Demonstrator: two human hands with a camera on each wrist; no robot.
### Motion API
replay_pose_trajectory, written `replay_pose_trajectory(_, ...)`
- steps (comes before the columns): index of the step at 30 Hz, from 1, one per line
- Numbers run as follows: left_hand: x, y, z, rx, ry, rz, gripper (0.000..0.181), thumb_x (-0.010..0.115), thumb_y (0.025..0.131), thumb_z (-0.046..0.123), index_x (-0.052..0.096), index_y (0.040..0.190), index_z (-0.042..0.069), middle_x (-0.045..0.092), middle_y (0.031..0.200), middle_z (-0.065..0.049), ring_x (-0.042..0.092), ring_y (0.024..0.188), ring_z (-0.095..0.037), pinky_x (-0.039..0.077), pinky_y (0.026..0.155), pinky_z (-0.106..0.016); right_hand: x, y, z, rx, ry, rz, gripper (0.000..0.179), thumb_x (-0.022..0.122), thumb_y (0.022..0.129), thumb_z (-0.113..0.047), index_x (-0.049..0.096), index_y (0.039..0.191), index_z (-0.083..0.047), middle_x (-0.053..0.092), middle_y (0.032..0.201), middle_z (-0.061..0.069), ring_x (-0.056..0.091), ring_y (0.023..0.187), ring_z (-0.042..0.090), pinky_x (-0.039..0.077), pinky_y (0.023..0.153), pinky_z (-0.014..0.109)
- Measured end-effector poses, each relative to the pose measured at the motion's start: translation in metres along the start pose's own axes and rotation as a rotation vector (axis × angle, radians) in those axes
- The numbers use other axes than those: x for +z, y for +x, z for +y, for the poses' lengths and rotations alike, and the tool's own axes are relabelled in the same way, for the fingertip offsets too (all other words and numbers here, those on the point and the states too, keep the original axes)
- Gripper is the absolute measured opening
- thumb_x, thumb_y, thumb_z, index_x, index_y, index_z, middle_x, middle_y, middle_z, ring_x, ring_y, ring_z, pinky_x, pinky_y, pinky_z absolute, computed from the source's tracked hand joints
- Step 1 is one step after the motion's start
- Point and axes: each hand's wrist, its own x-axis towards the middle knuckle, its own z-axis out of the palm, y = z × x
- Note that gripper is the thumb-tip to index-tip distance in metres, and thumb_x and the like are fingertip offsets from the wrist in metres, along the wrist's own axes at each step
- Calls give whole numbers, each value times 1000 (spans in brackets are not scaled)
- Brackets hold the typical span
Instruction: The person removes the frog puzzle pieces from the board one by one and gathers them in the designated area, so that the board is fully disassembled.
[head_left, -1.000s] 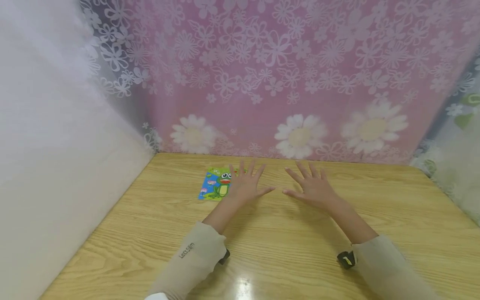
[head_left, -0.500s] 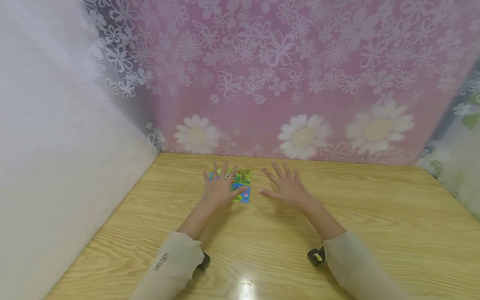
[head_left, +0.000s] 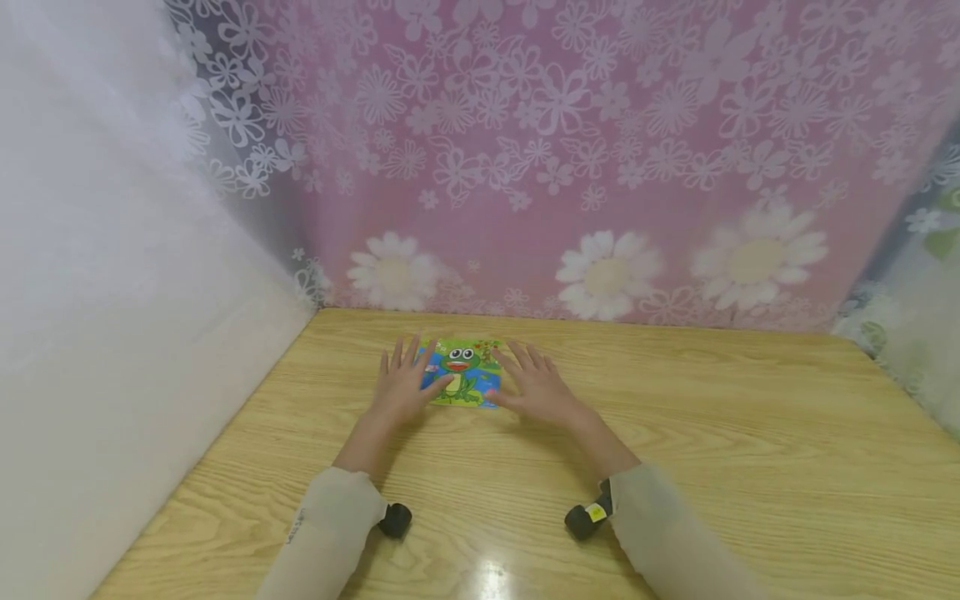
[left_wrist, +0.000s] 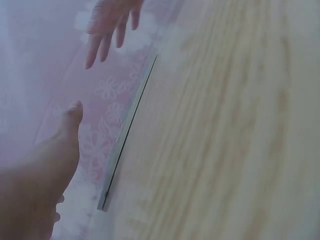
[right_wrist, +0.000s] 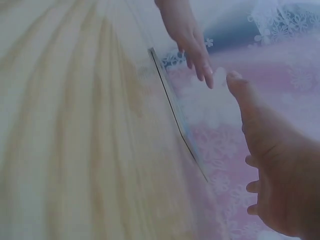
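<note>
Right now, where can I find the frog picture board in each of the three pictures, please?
Head view: the frog picture board is just left of and below centre, partly covered by the left hand and right hand.
Left wrist view: the board is a thin edge-on strip, left of centre.
Right wrist view: near the centre, also edge-on.
Shared landmark: the pink flowered backdrop.

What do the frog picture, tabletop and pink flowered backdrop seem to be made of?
Frog picture: probably cardboard or thin wood, printed face; the wrist views show a pale edge with a dark line along it.
Tabletop: wood or wood-look laminate, somewhat glossy, given its grain and bright reflection.
Pink flowered backdrop: printed sheet, fabric or plastic; the look leaves it open.
</note>
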Motion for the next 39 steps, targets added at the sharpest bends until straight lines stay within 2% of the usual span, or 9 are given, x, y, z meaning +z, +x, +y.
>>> replay_pose_trajectory(8,16,1,-22,36,-142,15,70,44,92,52,25,146,10,14,149,-19,7,134,-43,3,104,-56,23,15,-6,-7,77,-40,79,47,87,-60,22,147,-15,14,149,18,12,133,43,10,102,59)
replay_pose_trajectory(15,25,-2,-32,14,-179,-74,70,43,92,53,26,146,11,16,149,-18,8,135,-38,2,105,-53,34,19,-7,11,101,-75,80,45,85,-64,23,147,-20,18,149,16,16,134,37,12,103,56)
replay_pose_trajectory(19,26,-1,-33,17,-169,-101,69,41,92,54,29,145,12,16,150,-16,8,136,-35,1,105,-52,36,19,-4,25,84,-87,78,44,86,-63,24,147,-20,21,148,15,17,134,34,9,106,50)
replay_pose_trajectory(26,24,0,-29,14,-177,-115,70,46,91,53,31,144,9,15,149,-18,8,136,-33,-1,105,-52,35,20,0,29,47,-90,69,49,88,-58,38,141,-15,24,147,13,20,134,32,13,106,48)
replay_pose_trajectory(34,22,-4,-26,18,-168,-141,73,47,89,57,31,144,13,14,150,-15,8,137,-30,-2,105,-51,27,15,-1,28,84,-107,64,54,89,-49,41,140,-13,26,147,15,22,133,33,13,106,49)
replay_pose_trajectory(39,19,-9,-19,21,-166,-145,71,48,90,54,32,144,11,15,149,-18,9,136,-34,-1,105,-53,27,11,3,4,79,-115,64,56,88,-47,42,139,-12,27,146,16,23,133,31,10,106,48)
